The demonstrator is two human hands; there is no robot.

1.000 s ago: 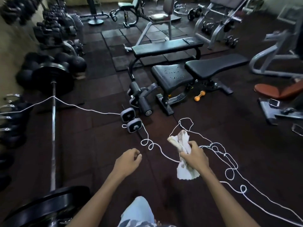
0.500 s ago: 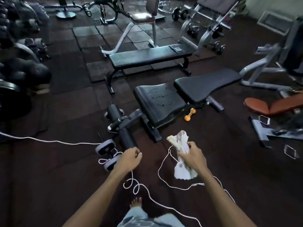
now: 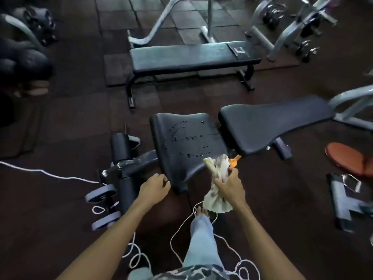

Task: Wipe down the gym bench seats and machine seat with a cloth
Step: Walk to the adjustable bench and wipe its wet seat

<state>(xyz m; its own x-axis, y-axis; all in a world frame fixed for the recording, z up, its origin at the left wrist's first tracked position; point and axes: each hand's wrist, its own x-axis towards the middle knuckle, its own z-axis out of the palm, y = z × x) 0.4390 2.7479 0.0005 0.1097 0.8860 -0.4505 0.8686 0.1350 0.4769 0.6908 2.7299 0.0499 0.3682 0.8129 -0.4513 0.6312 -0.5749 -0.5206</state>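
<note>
A black adjustable bench stands right in front of me. Its seat pad (image 3: 181, 142) carries scattered water drops, and its long back pad (image 3: 268, 126) stretches to the right. My right hand (image 3: 230, 186) is shut on a crumpled white cloth (image 3: 217, 174), held at the seat's near right corner. My left hand (image 3: 154, 187) is a closed fist just off the seat's near left edge, apart from it. A flat black bench (image 3: 191, 57) stands farther back. An orange-brown machine seat (image 3: 347, 158) sits low at the right.
A white cord (image 3: 177, 235) loops over the floor around my bare foot (image 3: 201, 211). Black leg rollers (image 3: 121, 146) and small grey weight plates (image 3: 101, 196) lie at left. A small orange dumbbell (image 3: 235, 160) peeks out under the bench. Grey machine frames (image 3: 347, 201) crowd the right and back.
I have stepped forward, so the adjustable bench is now much closer. Both hands reached toward the seat pad, the right one still holding the cloth.
</note>
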